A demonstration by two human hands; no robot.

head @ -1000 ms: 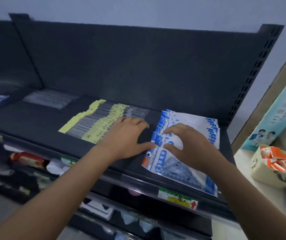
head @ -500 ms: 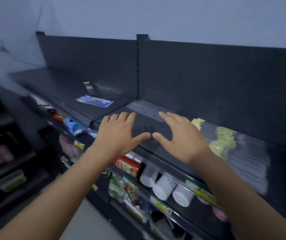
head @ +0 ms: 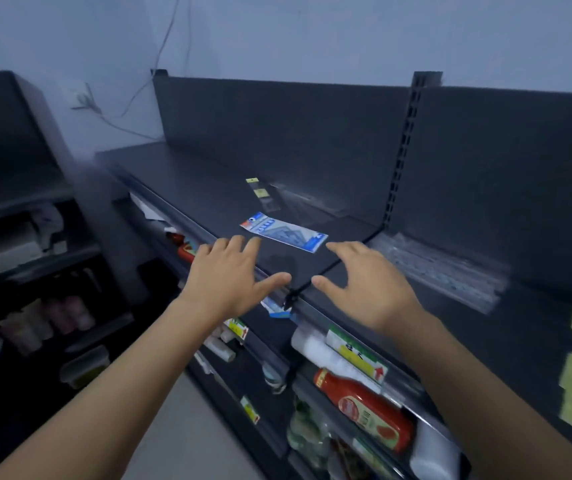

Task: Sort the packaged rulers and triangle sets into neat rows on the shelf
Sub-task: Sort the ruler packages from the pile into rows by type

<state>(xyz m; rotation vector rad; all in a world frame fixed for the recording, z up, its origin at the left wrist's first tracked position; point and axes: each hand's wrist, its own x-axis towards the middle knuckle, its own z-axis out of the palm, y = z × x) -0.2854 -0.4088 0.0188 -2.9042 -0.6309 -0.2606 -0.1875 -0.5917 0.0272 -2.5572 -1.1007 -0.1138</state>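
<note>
I see my left hand (head: 232, 275) and right hand (head: 364, 282) spread flat, grasping nothing, at frame centre over the shelf (head: 208, 188); the blue triangle-set packet (head: 283, 232) (lying flat) sits just above them.

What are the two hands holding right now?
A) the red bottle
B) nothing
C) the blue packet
B: the left hand and the right hand are spread open with nothing in them, and the blue packet lies on the shelf just beyond them.
</note>
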